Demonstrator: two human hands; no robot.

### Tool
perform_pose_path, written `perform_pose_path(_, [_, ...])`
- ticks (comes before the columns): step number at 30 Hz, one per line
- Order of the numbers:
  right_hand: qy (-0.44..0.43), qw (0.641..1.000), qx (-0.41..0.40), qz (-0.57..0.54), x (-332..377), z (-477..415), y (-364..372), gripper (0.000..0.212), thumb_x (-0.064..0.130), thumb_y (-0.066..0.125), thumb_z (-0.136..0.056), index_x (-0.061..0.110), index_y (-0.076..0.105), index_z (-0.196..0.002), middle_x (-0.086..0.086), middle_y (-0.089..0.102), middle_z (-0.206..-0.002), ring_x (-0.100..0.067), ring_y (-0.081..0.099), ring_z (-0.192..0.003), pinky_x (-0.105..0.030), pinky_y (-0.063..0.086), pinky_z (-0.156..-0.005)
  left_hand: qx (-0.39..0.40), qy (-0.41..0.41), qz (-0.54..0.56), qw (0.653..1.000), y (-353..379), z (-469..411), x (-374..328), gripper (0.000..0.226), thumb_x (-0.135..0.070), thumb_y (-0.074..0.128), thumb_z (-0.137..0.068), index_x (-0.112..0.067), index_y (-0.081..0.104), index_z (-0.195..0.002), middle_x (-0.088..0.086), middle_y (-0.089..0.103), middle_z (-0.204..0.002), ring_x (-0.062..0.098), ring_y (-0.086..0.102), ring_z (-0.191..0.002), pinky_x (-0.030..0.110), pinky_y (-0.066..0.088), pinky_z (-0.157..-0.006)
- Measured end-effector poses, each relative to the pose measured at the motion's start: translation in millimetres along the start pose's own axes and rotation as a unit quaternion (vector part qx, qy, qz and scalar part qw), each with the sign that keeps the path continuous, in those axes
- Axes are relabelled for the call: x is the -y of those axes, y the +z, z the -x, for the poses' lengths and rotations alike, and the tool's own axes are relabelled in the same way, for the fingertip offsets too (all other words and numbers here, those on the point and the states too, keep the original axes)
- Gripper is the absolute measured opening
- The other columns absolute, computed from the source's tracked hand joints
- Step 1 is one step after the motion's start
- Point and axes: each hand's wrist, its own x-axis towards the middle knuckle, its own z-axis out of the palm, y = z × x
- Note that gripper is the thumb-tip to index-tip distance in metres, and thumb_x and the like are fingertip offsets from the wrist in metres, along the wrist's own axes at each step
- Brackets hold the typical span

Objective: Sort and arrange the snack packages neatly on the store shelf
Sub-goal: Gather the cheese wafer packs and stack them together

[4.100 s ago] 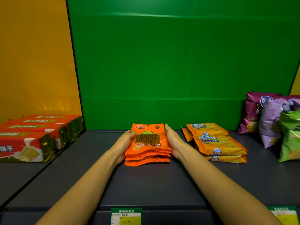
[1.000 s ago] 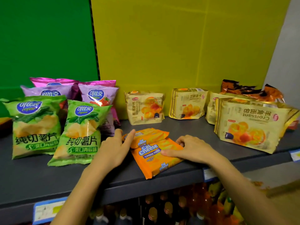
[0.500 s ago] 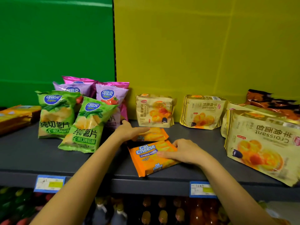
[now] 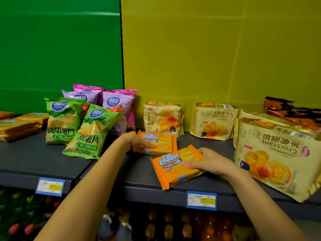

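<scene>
Downward view of a dark grey store shelf (image 4: 34, 159), backed by a green panel (image 4: 60, 49) on the left and a yellow panel (image 4: 208, 49) on the right.

Near the middle, two orange wafer packs. Rear Cal Cheese pack (image 4: 165, 140) lying flat, just in front of a small croissant bag (image 4: 163, 117). Left hand (image 4: 137, 143) resting on its left end, fingers fairly straight and close together, laid across the top rather than curled round it. Front Cal Cheese pack (image 4: 171, 169) just beside the rear one and closer to the shelf's front edge, skewed, one corner poking past the lip. Right hand (image 4: 208, 164) gripping its right end, fingers bent over the far edge, one digit stretched along the printed face.

Left of the hands, green chip bags (image 4: 90, 131), two of them, standing and leaning back against purple and pink chip bags (image 4: 118, 105). Farther left, a flat stack of orange packs (image 4: 20, 124) (print too blurred to read).

To the right, a second croissant bag (image 4: 215, 120) upright against the yellow panel. Beyond it, a large croissant bag (image 4: 278, 153) leaning back, label upside down, with dark orange packets (image 4: 291, 110) behind.

On the shelf lip, two blue-framed price tags (image 4: 50, 186). Below, rows of bottles (image 4: 121, 226), dim and blurred.
</scene>
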Motion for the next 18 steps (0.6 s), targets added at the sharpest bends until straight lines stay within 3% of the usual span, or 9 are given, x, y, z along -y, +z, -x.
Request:
perform_pose_path(2, [-0.018, 0.999, -0.014, -0.040, -6.0, 1.0, -4.4, 0.053, 0.058, 0.080, -0.047, 0.023, 0.066, -0.083, 0.006, 0.073, -0.090, -0.011, 0.067, -0.087, -0.033, 0.053, -0.087, 0.055, 0.020, 0.044, 0.997, -5.4, 2.8, 2.7, 0.020, -0.001, 0.078, -0.068, -0.009, 0.059, -0.071, -0.002, 0.067, -0.053, 0.017, 0.056, -0.068, 0.027, 0.051, -0.069])
perform_pose_path(4, [-0.015, 0.997, -0.032, -0.073, -13.7, 1.2, -6.4, 0.052, 0.053, 0.079, -0.055, 0.025, 0.058, -0.093, 0.002, 0.070, -0.098, -0.015, 0.066, -0.090, -0.034, 0.057, -0.079, 0.047, 0.046, 0.093, 0.993, -9.9, 8.6, 9.1, 0.025, 0.000, 0.080, -0.060, -0.009, 0.064, -0.078, 0.001, 0.071, -0.062, 0.019, 0.063, -0.068, 0.035, 0.053, -0.079])
perform_pose_path(6, [-0.027, 0.992, -0.077, -0.092, -20.3, 0.7, -9.4, 0.046, 0.044, 0.075, -0.068, 0.024, 0.053, -0.103, -0.001, 0.066, -0.107, -0.017, 0.064, -0.094, -0.037, 0.056, -0.078, 0.024, 0.089, 0.149, 0.985, -14.1, 9.8, 13.8, 0.024, 0.003, 0.076, -0.067, -0.011, 0.064, -0.083, -0.003, 0.072, -0.061, 0.011, 0.067, -0.057, 0.027, 0.056, -0.065])
perform_pose_path(7, [-0.040, 0.989, -0.105, -0.092, -19.6, 1.7, -10.3, 0.059, 0.048, 0.074, -0.066, 0.022, 0.052, -0.114, -0.002, 0.065, -0.112, -0.020, 0.063, -0.098, -0.040, 0.055, -0.081, 0.005, 0.116, 0.170, 0.979, -17.3, 14.5, 15.4, 0.021, 0.004, 0.071, -0.073, -0.012, 0.063, -0.084, -0.005, 0.072, -0.062, 0.007, 0.067, -0.053, 0.023, 0.056, -0.058])
perform_pose_path(9, [-0.068, 0.981, -0.165, -0.081, -12.2, 3.9, -10.9, 0.085, 0.059, 0.072, -0.061, 0.019, 0.043, -0.129, -0.005, 0.061, -0.120, -0.024, 0.060, -0.105, -0.041, 0.052, -0.086, -0.041, 0.168, 0.195, 0.965, -26.3, 32.5, 15.8, 0.018, 0.002, 0.065, -0.080, -0.010, 0.062, -0.094, 0.002, 0.072, -0.078, 0.006, 0.067, -0.057, 0.022, 0.057, -0.057])
perform_pose_path(11, [-0.111, 0.967, -0.206, -0.096, 2.9, 4.3, -10.5, 0.083, 0.048, 0.069, -0.072, 0.016, 0.034, -0.140, -0.007, 0.057, -0.129, -0.026, 0.056, -0.113, -0.041, 0.047, -0.095, -0.087, 0.199, 0.223, 0.950, -46.3, 55.9, 17.9, 0.026, -0.003, 0.064, -0.082, -0.008, 0.059, -0.107, 0.007, 0.069, -0.090, 0.008, 0.068, -0.063, 0.024, 0.059, -0.057])
perform_pose_path(14, [-0.177, 0.950, -0.234, -0.102, 32.0, 2.0, -0.1, 0.078, 0.047, 0.067, -0.075, 0.011, 0.037, -0.137, -0.010, 0.057, -0.129, -0.028, 0.055, -0.115, -0.043, 0.043, -0.099, -0.155, 0.227, 0.229, 0.934, -93.1, 94.0, 33.1, 0.023, -0.007, 0.061, -0.084, -0.010, 0.059, -0.106, 0.004, 0.070, -0.090, 0.008, 0.068, -0.066, 0.021, 0.056, -0.058])
perform_pose_path(16, [-0.195, 0.946, -0.226, -0.122, 52.8, -1.5, 14.7, 0.066, 0.041, 0.068, -0.077, 0.013, 0.042, -0.131, -0.007, 0.059, -0.121, -0.027, 0.057, -0.109, -0.041, 0.045, -0.093, -0.211, 0.236, 0.229, 0.920, -129.1, 119.6, 51.4, 0.014, -0.008, 0.060, -0.085, -0.013, 0.062, -0.098, -0.004, 0.074, -0.078, 0.009, 0.067, -0.068, 0.020, 0.055, -0.063])
perform_pose_path(18, [-0.208, 0.946, -0.206, -0.141, 74.2, -4.3, 34.0, 0.061, 0.036, 0.069, -0.078, 0.015, 0.044, -0.130, -0.001, 0.058, -0.115, -0.022, 0.057, -0.104, -0.033, 0.045, -0.087, -0.270, 0.232, 0.235, 0.905, -163.2, 145.7, 74.0, 0.010, -0.007, 0.057, -0.086, -0.015, 0.062, -0.090, -0.012, 0.073, -0.064, 0.001, 0.067, -0.060, 0.016, 0.054, -0.055])
